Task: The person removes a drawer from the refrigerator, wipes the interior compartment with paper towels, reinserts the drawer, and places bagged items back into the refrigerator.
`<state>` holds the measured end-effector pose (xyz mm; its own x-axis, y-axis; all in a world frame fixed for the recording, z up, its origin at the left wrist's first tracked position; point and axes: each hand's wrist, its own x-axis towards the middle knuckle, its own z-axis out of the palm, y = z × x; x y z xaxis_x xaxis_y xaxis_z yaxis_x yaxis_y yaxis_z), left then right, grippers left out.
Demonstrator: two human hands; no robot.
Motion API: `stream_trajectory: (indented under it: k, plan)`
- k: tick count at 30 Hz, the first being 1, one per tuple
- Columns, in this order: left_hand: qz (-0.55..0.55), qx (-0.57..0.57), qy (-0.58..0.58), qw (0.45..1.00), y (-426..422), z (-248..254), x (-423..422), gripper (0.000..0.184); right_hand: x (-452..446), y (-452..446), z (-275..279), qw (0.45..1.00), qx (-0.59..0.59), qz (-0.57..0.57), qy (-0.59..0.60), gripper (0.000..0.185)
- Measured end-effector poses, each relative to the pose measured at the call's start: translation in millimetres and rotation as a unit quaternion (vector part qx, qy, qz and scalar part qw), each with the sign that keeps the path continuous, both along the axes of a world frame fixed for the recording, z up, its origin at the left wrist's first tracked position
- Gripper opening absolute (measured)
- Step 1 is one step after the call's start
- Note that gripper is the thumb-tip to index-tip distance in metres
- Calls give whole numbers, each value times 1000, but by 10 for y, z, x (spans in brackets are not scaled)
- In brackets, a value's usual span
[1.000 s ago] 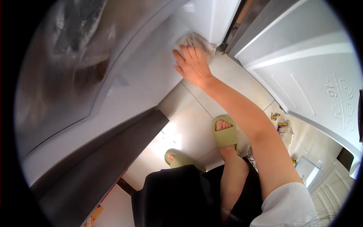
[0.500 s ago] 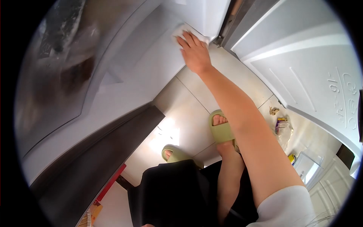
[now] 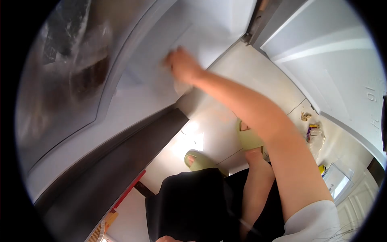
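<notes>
One blurry right hand (image 3: 184,67) of mine curls around a pale cloth (image 3: 182,88) at the edge of the white ledge (image 3: 139,94), maybe so it won't slip, while my left hand (image 3: 167,239) peeks in by my black clothes (image 3: 193,197), too hidden to tell if it's open.

A pale, glossy tiled floor (image 3: 258,72) with thin dark joints spreads below and to the right of the right hand's blurred fingers (image 3: 173,57). A worn olive-green open-toed slipper (image 3: 201,162) rests on it below the fingers; its matching slipper (image 3: 249,140) is below and farther right. Well right of the fingers lies a small crumpled brownish scrap (image 3: 306,116), near a clear crinkled plastic bag (image 3: 317,142) and a purple-and-yellow packet (image 3: 311,131). Farther from the fingers sits a clear rectangular plastic container (image 3: 336,179).
</notes>
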<state>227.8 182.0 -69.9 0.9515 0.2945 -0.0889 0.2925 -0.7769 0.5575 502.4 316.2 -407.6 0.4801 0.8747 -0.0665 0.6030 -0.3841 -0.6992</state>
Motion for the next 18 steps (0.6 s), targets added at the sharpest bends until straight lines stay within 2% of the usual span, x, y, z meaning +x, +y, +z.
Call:
stream_trajectory:
  k: [2,4,7,10,12,14,15,16,17,18]
  plan:
    - [-58,18,27,998,109,1,-78,36,447,-3,141,965,184,-133,-131,25]
    - [1,-35,47,998,153,-11,45,38,715,-54,12,962,116,-142,-204,36]
    - [38,-53,49,997,167,-56,37,36,631,-69,-718,912,220,-208,-277,45]
    - [93,-82,81,989,148,16,108,26,163,57,-671,953,142,-133,-233,44]
    - [112,-88,90,986,124,33,119,23,-386,104,-652,966,175,-66,-180,41]
    - [119,-71,98,986,96,21,131,24,-1038,168,-663,973,230,-26,17,48]
    - [121,-62,102,985,84,10,136,25,-1132,116,-559,952,222,-64,201,49]
    - [115,-52,96,987,57,15,130,25,-1155,60,-389,898,207,-97,376,50]
    - [108,-42,87,989,31,10,117,26,-1157,3,-216,814,186,-127,536,51]
    - [98,-33,80,991,19,19,110,26,-1169,-91,-14,787,195,-114,573,51]
